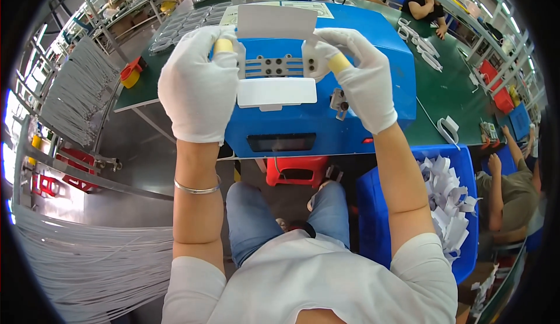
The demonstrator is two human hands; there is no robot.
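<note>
Both my hands wear white gloves with yellow covers on the thumbs. My left hand (198,82) is closed at the left end of a white curved sheet-like piece (277,21), thumb pressed toward the fingers. Closed at the opposite end is my right hand (363,76). The piece stands above a metal slotted fixture (274,66) on a blue machine (373,38). A flat white panel (277,93) sits just below the fixture, between my wrists. My fingers hide the ends of the curved piece, so I cannot tell whether it touches the fixture.
A blue bin (368,207) of white scraps stands by my right arm. Clear plastic trays (186,23) and white strap-like parts (429,52) lie on the green table (434,96). Bundled pale strips (99,260) hang at left. A red stool (297,169) is under the table; other people sit nearby.
</note>
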